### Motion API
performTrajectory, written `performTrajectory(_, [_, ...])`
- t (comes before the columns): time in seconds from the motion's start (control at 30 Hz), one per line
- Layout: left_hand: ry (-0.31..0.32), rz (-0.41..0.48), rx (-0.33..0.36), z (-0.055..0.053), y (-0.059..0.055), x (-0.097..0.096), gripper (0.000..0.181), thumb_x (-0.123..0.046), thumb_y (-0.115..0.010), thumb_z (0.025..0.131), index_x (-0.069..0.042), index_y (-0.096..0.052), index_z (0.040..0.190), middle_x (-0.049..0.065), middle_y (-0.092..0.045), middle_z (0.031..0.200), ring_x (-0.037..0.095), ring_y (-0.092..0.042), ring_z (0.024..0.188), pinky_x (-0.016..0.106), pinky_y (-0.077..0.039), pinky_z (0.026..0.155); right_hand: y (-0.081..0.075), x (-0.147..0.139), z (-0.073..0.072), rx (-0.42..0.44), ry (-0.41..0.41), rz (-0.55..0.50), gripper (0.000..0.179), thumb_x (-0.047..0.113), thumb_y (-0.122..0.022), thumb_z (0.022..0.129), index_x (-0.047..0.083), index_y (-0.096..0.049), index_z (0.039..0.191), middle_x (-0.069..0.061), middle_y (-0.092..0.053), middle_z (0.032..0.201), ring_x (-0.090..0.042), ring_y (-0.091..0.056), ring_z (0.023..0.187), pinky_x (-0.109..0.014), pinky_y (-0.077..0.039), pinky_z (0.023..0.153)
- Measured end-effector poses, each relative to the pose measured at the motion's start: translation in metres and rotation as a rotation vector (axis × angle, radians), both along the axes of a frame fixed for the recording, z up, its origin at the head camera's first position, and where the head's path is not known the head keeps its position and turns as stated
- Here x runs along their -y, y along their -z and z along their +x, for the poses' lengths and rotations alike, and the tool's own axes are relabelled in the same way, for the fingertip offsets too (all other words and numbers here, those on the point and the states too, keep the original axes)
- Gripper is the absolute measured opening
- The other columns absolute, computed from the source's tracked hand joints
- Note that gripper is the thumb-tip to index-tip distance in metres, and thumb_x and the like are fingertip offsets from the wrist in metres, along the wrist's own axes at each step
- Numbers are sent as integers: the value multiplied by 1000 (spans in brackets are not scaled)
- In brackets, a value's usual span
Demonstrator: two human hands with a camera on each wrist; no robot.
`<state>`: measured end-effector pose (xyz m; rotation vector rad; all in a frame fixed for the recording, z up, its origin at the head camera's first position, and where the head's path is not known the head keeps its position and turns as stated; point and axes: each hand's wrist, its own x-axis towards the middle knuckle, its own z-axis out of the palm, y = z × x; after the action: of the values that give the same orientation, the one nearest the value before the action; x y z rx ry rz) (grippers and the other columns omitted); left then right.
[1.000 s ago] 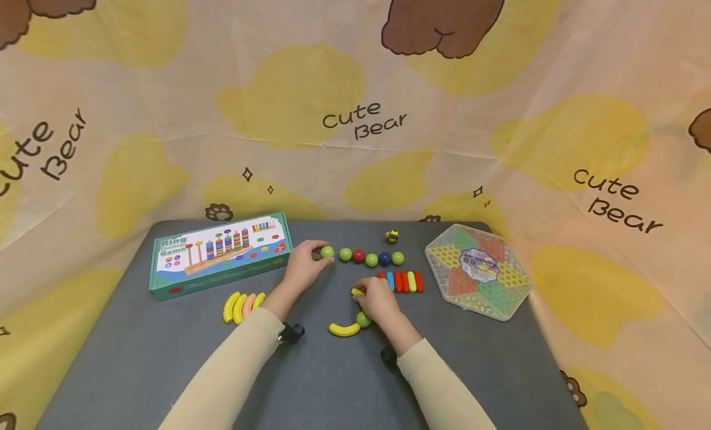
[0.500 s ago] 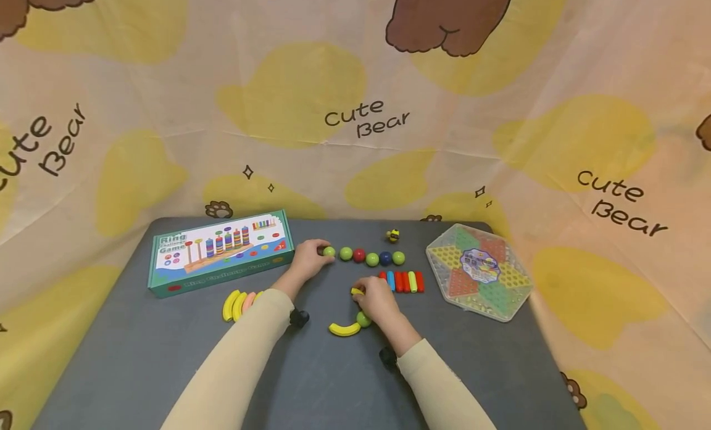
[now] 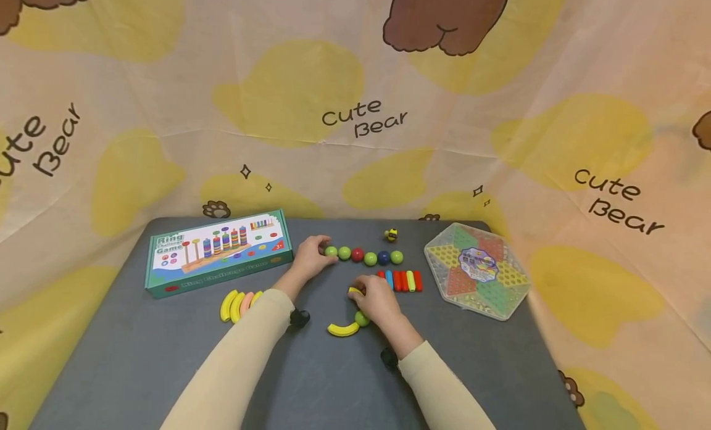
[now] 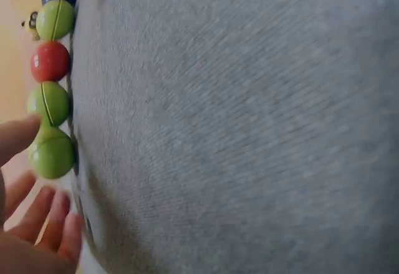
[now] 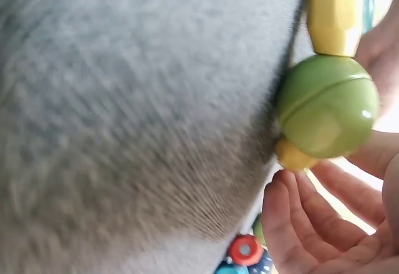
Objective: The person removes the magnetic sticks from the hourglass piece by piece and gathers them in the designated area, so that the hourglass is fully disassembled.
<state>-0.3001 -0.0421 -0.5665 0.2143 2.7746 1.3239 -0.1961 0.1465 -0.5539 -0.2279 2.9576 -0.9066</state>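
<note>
At the left end of a row of balls, a green ball [image 3: 331,251] sits close beside another green ball [image 3: 344,253]. My left hand [image 3: 310,258] is around that end ball; in the left wrist view the thumb [image 4: 22,138] lies at its upper side, and the loosely spread fingers are below it. My right hand [image 3: 379,299] pinches a yellow curved block [image 3: 354,290], largely covered by the fingers. Against its near end is a separate green ball [image 5: 328,107], joined on the other side by another yellow curved block [image 3: 342,330].
Red, green and blue balls continue the row rightward. Short coloured cylinders [image 3: 401,281] lie right of my right hand, with a bee figure [image 3: 391,234] behind. A ring game box [image 3: 219,254] and curved blocks [image 3: 232,306] are left; a hexagonal board game [image 3: 478,272] is right.
The end green ball has moved slightly right with my left hand, closing the gap to the row. My right hand has stayed at the yellow curved block.
</note>
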Motion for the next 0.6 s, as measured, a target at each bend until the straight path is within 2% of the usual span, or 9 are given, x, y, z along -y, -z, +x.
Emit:
performTrajectory(0.13, [-75, 53, -186, 13, -6, -3, 39, -21, -74, 90, -7, -65, 125, 13, -63, 108, 29, -58, 94, 42, -49, 83, -10, -3, 8, -17, 50, -3, 33, 28, -78, 89, 7, -73, 114, -6, -70, 95, -19, -62, 82, -38, -55, 76])
performTrajectory(0.2, [-47, 68, -254, 22, -8, -6, 33, -20, -73, 90, -7, -68, 120, 11, -64, 100, 27, -58, 88, 41, -47, 79, -15, -5, 15, -11, 98, 5, 37, 33, -78, 89, 4, -72, 111, -6, -67, 86, -20, -60, 74, -37, -54, 69])
performTrajectory(0.23, [1, 54, -269, 27, -9, -7, 31, -20, -74, 90, -7, -69, 118, 10, -64, 98, 26, -57, 86, 40, -47, 77, -16, -6, 19, 7, 126, 13, 39, 37, -78, 89, 3, -71, 108, -6, -65, 81, -20, -58, 70, -35, -52, 65])
performTrajectory(0.3, [150, 8, -250, 35, -10, -11, 30, -18, -76, 88, -6, -71, 115, 7, -67, 98, 23, -59, 86, 39, -49, 78, -19, -8, 29, 56, 178, 22, 44, 45, -76, 88, 3, -69, 96, -4, -58, 70, -20, -54, 62, -33, -46, 57])
performTrajectory(0.4, [406, -118, -159, 45, -8, -17, 31, -19, -78, 87, -7, -73, 116, 4, -71, 107, 19, -63, 94, 38, -53, 86, -19, -10, 43, 139, 211, 44, 52, 57, -73, 87, 8, -63, 72, -1, -45, 55, -20, -46, 48, -31, -35, 46])
performTrajectory(0.43, [471, -161, -132, 47, -7, -19, 32, -19, -78, 87, -8, -73, 117, 3, -71, 109, 19, -63, 98, 38, -53, 89, -19, -10, 47, 156, 213, 45, 54, 59, -72, 86, 10, -60, 66, 1, -42, 53, -19, -44, 46, -30, -33, 45])
performTrajectory(0.5, [550, -231, -95, 50, -3, -21, 33, -20, -79, 87, -11, -73, 118, 1, -71, 114, 18, -63, 104, 38, -51, 95, -17, -9, 53, 166, 206, 41, 58, 61, -72, 85, 14, -53, 56, 3, -36, 49, -18, -41, 43, -29, -29, 44])
performTrajectory(0.6, [592, -291, -71, 54, 1, -22, 36, -21, -80, 86, -15, -73, 121, -1, -70, 118, 19, -60, 109, 41, -47, 99, -13, -7, 57, 164, 195, 18, 59, 58, -75, 83, 16, -49, 52, 4, -34, 48, -17, -39, 42, -29, -28, 44])
